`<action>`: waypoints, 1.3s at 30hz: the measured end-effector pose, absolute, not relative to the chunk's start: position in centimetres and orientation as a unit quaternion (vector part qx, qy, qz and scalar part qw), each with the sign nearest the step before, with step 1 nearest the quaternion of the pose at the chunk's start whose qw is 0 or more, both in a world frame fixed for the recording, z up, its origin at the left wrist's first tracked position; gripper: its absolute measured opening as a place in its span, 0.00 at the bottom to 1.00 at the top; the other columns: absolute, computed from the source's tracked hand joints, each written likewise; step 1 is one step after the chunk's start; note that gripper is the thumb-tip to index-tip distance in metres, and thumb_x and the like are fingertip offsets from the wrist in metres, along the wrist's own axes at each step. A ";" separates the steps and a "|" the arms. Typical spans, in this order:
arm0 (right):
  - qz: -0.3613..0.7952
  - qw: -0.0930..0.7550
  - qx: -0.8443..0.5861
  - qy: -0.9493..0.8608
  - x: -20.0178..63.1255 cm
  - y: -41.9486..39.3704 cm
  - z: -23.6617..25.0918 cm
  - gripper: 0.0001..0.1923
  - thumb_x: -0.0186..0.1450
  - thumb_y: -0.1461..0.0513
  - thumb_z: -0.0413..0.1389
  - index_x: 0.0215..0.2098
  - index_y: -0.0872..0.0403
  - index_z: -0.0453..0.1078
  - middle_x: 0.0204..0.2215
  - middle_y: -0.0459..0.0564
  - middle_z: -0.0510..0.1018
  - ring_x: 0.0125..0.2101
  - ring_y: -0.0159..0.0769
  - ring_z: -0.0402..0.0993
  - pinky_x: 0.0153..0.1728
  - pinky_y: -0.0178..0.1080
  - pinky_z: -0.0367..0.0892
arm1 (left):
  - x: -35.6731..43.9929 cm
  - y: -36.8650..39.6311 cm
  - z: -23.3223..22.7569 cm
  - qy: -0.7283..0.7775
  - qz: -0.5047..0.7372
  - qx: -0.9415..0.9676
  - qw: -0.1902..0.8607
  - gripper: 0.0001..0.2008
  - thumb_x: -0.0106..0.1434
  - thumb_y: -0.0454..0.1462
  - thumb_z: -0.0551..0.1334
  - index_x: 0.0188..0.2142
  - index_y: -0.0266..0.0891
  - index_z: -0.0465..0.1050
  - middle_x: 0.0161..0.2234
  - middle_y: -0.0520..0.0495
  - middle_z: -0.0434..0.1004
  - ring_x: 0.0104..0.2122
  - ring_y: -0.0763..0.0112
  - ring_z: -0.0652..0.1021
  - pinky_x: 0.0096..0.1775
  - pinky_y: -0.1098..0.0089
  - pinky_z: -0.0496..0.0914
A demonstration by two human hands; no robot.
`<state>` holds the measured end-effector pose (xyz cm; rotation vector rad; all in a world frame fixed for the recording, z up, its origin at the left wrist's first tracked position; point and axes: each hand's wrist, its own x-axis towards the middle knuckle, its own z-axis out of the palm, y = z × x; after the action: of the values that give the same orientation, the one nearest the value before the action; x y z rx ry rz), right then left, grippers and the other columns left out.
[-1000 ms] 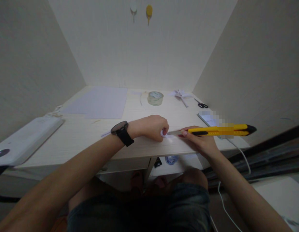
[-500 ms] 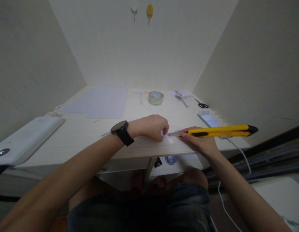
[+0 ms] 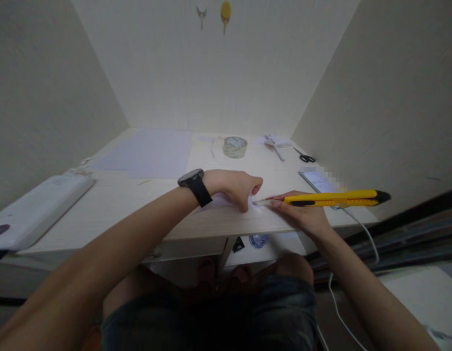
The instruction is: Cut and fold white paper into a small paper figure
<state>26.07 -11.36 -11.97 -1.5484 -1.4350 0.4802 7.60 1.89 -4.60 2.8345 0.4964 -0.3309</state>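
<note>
My right hand (image 3: 302, 212) is closed on a yellow utility knife (image 3: 331, 198). Its blade points left, and the tip reaches a piece of white paper (image 3: 251, 203) beside my left hand. My left hand (image 3: 238, 187), wearing a black watch (image 3: 196, 186) on the wrist, is curled closed over that paper near the desk's front edge. The fingers hide most of the paper; part of it shows below the wrist, and its full shape is not visible.
Behind my hands stands a roll of clear tape (image 3: 235, 147). White sheets (image 3: 156, 153) lie at the back left. A paper pinwheel (image 3: 274, 145), black scissors (image 3: 306, 158) and a phone (image 3: 317, 181) with a cable lie right. A white device (image 3: 43, 209) sits at the left edge.
My left hand has shifted slightly right and turned at the wrist, its thumb side now raised. More paper shows beneath the wrist. The right hand and the knife have hardly moved.
</note>
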 end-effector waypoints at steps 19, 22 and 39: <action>0.176 0.466 -0.653 -0.571 25.2 -11.4 -11.5 0.15 0.55 0.48 0.66 0.30 0.51 0.81 0.30 0.50 0.84 0.33 0.42 0.79 0.37 0.41 0.74 | 10.1 4.5 -5.1 0.175 -0.163 0.934 0.265 0.15 0.46 0.35 0.67 0.36 0.36 0.76 0.30 0.50 0.78 0.31 0.68 0.73 0.34 0.69 0.66; 0.177 0.473 -0.656 -0.561 25.0 -11.5 -11.6 0.16 0.55 0.48 0.66 0.31 0.51 0.81 0.32 0.51 0.84 0.34 0.43 0.80 0.36 0.41 0.74 | 9.8 4.6 -5.2 0.173 -0.150 0.935 0.271 0.15 0.46 0.35 0.67 0.35 0.36 0.75 0.29 0.50 0.77 0.31 0.68 0.72 0.33 0.69 0.65; 0.153 0.454 -0.642 -0.599 25.5 -11.4 -11.9 0.18 0.57 0.46 0.64 0.30 0.52 0.81 0.32 0.52 0.84 0.33 0.43 0.80 0.36 0.41 0.75 | 9.4 5.3 -5.6 0.153 -0.140 0.924 0.322 0.12 0.45 0.36 0.68 0.30 0.37 0.69 0.26 0.53 0.72 0.28 0.71 0.70 0.31 0.69 0.62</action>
<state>25.46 -11.44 -11.91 -1.5838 -1.4776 0.3772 9.45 5.26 -5.58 2.4257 0.4006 -0.3665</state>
